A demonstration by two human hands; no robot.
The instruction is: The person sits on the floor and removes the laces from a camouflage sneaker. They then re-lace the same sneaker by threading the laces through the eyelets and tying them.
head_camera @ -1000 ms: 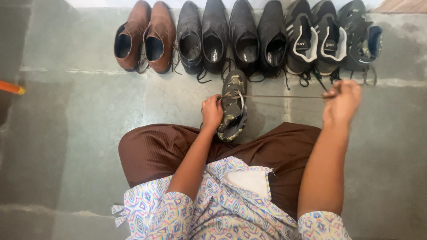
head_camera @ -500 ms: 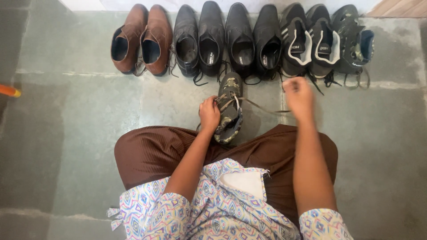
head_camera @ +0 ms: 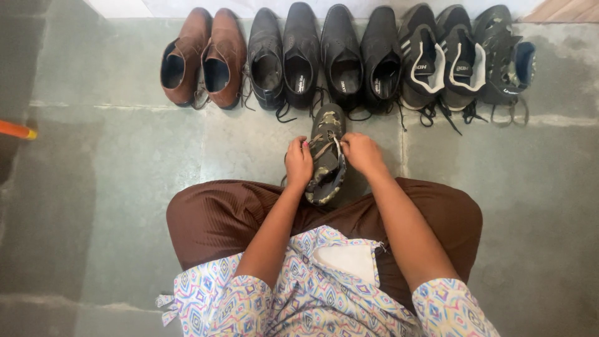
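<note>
A camouflage-patterned shoe [head_camera: 326, 156] stands on the stone floor just past my brown-clad knees, toe pointing away. My left hand [head_camera: 299, 163] grips its left side near the opening. My right hand [head_camera: 361, 153] rests against its right side, fingers pinched on the brown lace at the eyelets. The lace crosses the top of the shoe between my two hands.
Along the far wall stands a row of shoes: a brown pair [head_camera: 203, 57], two black leather pairs [head_camera: 324, 56], a black-and-white sports pair [head_camera: 440, 59] and a single camouflage shoe [head_camera: 506, 56]. An orange stick end [head_camera: 15, 130] pokes in at the left.
My right hand, which had pulled the lace far out to the right, has come back in to the shoe. The left hand has stayed on the shoe.
</note>
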